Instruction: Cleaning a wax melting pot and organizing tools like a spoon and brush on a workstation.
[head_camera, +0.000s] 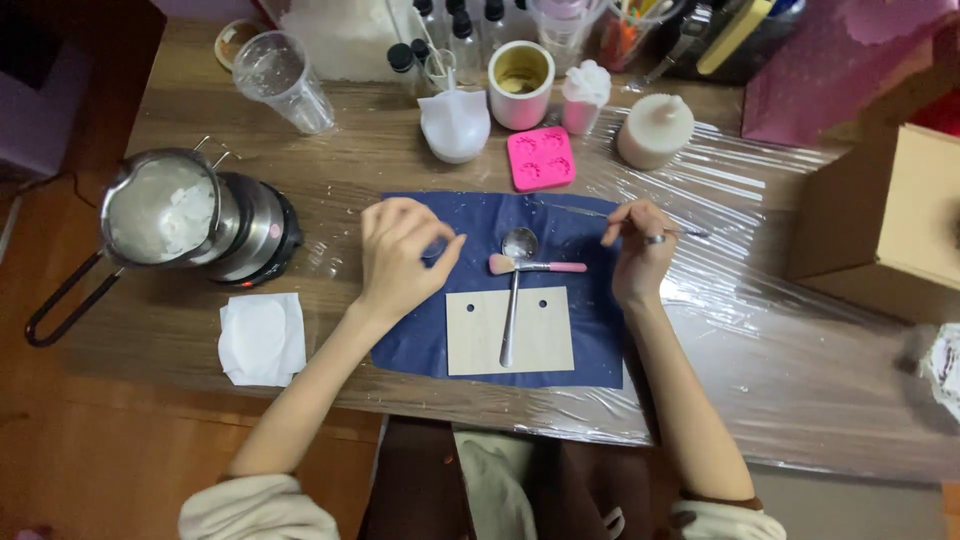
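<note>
While the left hand hides something, the right hand pinches a thin blurred stick.

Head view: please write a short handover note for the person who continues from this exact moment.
Left hand: curled over the blue cloth, fingertips pinched together; whether it holds something small I cannot tell.
Right hand: holds a thin metal tool, lying across the cloth's top edge.
On the cloth: a metal spoon lies over a small wooden board; a pink brush crosses the spoon.
Behind: pink silicone mould, its cavities look unfilled.
Left: metal pitcher with white flakes on a small heater, not fully melted.
</note>
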